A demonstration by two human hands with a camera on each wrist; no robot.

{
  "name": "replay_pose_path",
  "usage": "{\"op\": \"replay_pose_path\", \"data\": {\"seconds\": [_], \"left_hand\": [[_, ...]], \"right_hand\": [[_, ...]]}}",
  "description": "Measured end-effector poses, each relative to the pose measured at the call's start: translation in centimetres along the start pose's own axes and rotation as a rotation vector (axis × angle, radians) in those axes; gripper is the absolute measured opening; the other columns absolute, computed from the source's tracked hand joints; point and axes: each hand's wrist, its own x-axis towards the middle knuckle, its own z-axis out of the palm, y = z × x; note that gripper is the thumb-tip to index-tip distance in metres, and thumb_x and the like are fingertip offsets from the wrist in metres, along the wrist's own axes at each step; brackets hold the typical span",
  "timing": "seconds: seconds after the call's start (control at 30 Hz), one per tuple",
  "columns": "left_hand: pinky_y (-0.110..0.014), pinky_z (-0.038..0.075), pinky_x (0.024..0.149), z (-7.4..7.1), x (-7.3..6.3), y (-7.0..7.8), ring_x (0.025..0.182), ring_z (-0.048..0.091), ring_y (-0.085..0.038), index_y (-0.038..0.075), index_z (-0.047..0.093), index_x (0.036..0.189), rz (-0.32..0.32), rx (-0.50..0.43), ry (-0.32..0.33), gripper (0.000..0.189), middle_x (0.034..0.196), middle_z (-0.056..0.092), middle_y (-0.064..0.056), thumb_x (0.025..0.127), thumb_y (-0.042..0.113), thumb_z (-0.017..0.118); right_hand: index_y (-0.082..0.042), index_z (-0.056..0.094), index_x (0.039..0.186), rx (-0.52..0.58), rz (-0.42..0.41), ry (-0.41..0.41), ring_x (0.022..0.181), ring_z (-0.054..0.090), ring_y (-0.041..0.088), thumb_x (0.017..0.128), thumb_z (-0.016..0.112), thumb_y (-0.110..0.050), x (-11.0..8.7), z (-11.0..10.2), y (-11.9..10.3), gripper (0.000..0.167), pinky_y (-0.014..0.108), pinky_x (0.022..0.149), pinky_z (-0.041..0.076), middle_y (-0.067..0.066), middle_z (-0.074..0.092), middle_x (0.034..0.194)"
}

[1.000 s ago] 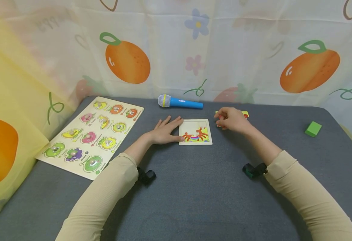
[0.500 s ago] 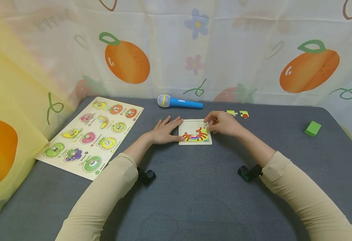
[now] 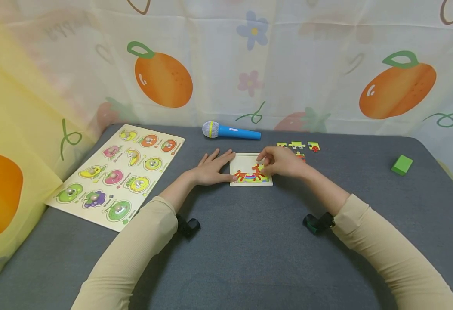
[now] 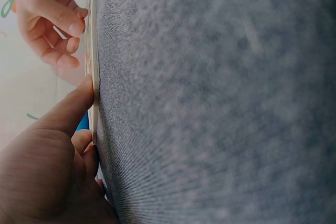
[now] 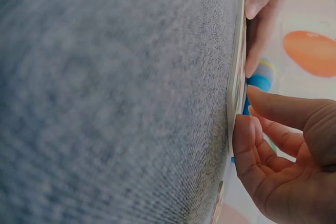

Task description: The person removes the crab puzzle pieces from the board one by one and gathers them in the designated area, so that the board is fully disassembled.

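Note:
A small framed puzzle (image 3: pixel 242 160) lies flat on the table, with a red animal picture in its lower part. My left hand (image 3: pixel 211 170) rests beside it with fingers spread, the thumb touching its left edge. My right hand (image 3: pixel 282 161) is over the puzzle's right side, thumb and fingers bent with the tips close to the picture. Whether a piece is between those fingertips is hidden. Just behind the right hand lie several loose puzzle pieces (image 3: pixel 313 147), some partly covered. In the right wrist view, the right hand's thumb and forefinger tips stand slightly apart at the puzzle frame (image 5: pixel 237 61).
A blue toy microphone (image 3: pixel 238 132) lies behind the puzzle. To the left is a fruit peg board (image 3: pixel 123 172). A green block (image 3: pixel 402 165) sits far right. A fruit-print curtain (image 3: pixel 218 64) hangs along the table's back edge.
My right hand has moved left from the loose pieces to the puzzle's right side, uncovering several of those pieces. The left hand has stayed where it was.

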Motion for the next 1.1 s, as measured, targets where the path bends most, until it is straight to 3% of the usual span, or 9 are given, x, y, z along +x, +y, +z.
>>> {"op": "replay_pose_path", "data": {"seconds": [0.27,0.7,1.1], "left_hand": [[-0.056,-0.009,0.126,-0.07,0.05,-0.01,0.157,-0.009,-0.031,0.022,0.011,0.161,0.0,0.001,0.002,0.083,0.17,0.003,0.002,0.096,0.05,0.055],[-0.057,-0.009,0.125,-0.11,0.06,-0.11,0.157,-0.01,-0.032,0.022,0.012,0.161,0.014,0.001,0.006,0.083,0.17,0.002,0.001,0.096,0.049,0.056],[-0.056,-0.009,0.126,-0.06,-0.03,-0.03,0.157,-0.01,-0.031,0.023,0.011,0.161,0.008,0.007,0.001,0.083,0.17,0.002,0.002,0.097,0.05,0.055]], "right_hand": [[0.001,0.063,0.117,0.004,-0.015,-0.025,0.071,0.052,0.016,0.084,0.072,-0.004,0.08,0.17,0.02,0.034,0.026,0.065,0.045,0.01,0.06,0.09],[0.0,0.062,0.12,-0.005,0.033,-0.053,0.076,0.051,0.017,0.085,0.072,-0.005,0.21,0.26,0.03,0.036,0.026,0.069,0.044,0.01,0.058,0.095],[-0.002,0.065,0.116,-0.029,0.035,-0.041,0.075,0.049,0.017,0.084,0.073,-0.005,0.35,0.33,0.17,0.033,0.026,0.066,0.042,0.01,0.058,0.094]]}}
